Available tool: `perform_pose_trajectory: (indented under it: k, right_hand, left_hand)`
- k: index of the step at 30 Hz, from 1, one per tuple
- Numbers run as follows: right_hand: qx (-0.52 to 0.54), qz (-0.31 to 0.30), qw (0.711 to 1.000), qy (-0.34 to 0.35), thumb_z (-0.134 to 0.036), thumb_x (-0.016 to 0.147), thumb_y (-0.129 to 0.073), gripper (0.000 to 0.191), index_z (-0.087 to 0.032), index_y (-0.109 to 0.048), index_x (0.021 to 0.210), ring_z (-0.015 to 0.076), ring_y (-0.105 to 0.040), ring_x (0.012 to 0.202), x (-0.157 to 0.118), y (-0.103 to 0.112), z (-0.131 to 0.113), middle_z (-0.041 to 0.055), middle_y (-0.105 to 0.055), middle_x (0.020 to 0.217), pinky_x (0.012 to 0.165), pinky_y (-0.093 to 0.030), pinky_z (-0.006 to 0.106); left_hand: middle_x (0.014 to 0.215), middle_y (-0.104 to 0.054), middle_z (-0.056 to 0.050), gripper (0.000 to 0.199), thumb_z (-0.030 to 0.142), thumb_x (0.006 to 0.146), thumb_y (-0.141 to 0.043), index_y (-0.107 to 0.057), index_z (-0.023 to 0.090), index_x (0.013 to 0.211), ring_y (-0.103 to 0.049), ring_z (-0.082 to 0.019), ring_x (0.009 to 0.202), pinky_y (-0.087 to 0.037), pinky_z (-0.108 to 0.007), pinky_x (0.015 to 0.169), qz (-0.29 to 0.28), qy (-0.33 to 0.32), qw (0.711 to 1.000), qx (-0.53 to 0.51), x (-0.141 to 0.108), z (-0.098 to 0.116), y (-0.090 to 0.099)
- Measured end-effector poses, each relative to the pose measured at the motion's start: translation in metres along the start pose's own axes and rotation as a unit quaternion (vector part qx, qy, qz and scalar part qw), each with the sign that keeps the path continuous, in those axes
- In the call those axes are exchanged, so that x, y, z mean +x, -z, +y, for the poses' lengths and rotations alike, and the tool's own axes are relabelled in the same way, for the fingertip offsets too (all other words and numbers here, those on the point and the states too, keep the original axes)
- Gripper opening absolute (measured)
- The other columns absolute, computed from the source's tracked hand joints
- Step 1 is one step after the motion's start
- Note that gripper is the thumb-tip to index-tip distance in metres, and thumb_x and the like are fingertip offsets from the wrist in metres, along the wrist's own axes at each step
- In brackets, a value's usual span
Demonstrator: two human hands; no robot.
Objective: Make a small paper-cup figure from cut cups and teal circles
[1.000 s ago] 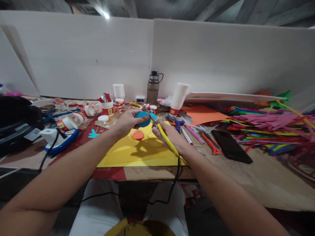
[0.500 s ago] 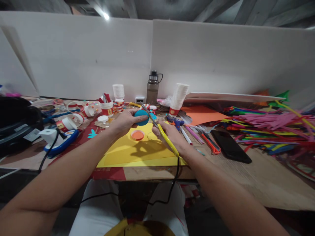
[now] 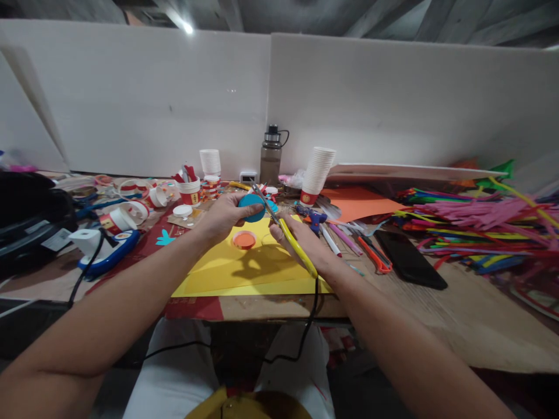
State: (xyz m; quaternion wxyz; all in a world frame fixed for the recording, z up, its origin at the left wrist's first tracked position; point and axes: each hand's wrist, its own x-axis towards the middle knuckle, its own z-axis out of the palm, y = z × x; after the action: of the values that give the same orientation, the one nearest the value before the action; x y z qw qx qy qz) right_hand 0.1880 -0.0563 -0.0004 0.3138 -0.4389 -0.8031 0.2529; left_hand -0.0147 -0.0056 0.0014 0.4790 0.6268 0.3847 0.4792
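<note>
Between thumb and fingers, my left hand (image 3: 223, 216) pinches a blue paper disc (image 3: 252, 209) above the work surface. Yellow-handled scissors (image 3: 293, 243) are gripped in my right hand (image 3: 297, 237), their blades pointing up and away at the disc's right edge. Whether the blades touch the paper is hard to tell. Below both hands lie sheets of yellow paper (image 3: 209, 273), with a small round piece with an orange centre and pale rim (image 3: 243, 240) on top. A blue paper cutout with finger-like lobes (image 3: 165, 237) lies to the left.
A dark bottle (image 3: 271, 160) and stacked paper cups (image 3: 318, 174) stand at the back. Right are a glue gun (image 3: 315, 219), markers, a phone (image 3: 410, 260) and bundled pipe cleaners (image 3: 476, 218). Left sits a blue-and-white power strip (image 3: 109, 253). A black cable hangs over the front edge.
Almost nothing differs. The blue disc has turned or tilted very slightly in my left hand, and the scissor blades have shifted a little beside its edge.
</note>
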Motion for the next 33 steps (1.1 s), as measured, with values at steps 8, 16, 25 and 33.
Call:
perform_pose_trajectory:
  k: [8,16,25,33]
  right_hand:
    - [0.009,0.007,1.000,-0.012,-0.052,0.090,-0.048,0.039,-0.019,-0.056,0.108,0.0169,-0.052,0.076,0.000,-0.001,0.000,0.0037,-0.060,0.087,0.070,-0.041,0.030]
    - [0.025,0.017,0.999,-0.009,-0.052,0.090,-0.048,0.038,-0.019,-0.056,0.105,0.0153,-0.050,0.073,0.001,-0.002,0.000,0.0025,-0.058,0.083,0.067,-0.039,0.029]
    - [0.007,0.012,1.000,-0.005,-0.051,0.089,-0.048,0.034,-0.019,-0.055,0.097,0.0149,-0.047,0.071,0.000,0.000,0.000,0.0004,-0.054,0.078,0.066,-0.038,0.029]
    - [0.033,0.005,0.999,-0.011,-0.051,0.090,-0.047,0.034,-0.019,-0.053,0.102,0.0145,-0.048,0.069,0.000,-0.002,-0.001,0.0008,-0.054,0.080,0.064,-0.037,0.028]
  left_hand:
    - [0.069,-0.055,0.000,0.040,0.044,0.063,-0.081,-0.069,0.015,0.088,-0.041,-0.007,0.056,-0.026,-0.020,0.047,0.011,-0.012,1.000,-0.023,0.001,-0.003,-0.004]
    - [0.070,-0.056,0.000,0.040,0.045,0.064,-0.080,-0.069,0.015,0.089,-0.044,-0.007,0.057,-0.027,-0.018,0.048,0.034,-0.001,0.998,-0.046,-0.002,-0.001,-0.010]
    - [0.068,-0.056,0.001,0.041,0.045,0.062,-0.082,-0.069,0.015,0.087,-0.041,-0.006,0.055,-0.025,-0.019,0.047,0.027,0.002,0.998,-0.057,-0.001,0.000,-0.010]
    - [0.069,-0.054,0.001,0.038,0.042,0.064,-0.080,-0.067,0.015,0.087,-0.040,-0.006,0.056,-0.024,-0.018,0.047,0.018,0.008,0.997,-0.073,-0.003,0.001,-0.012]
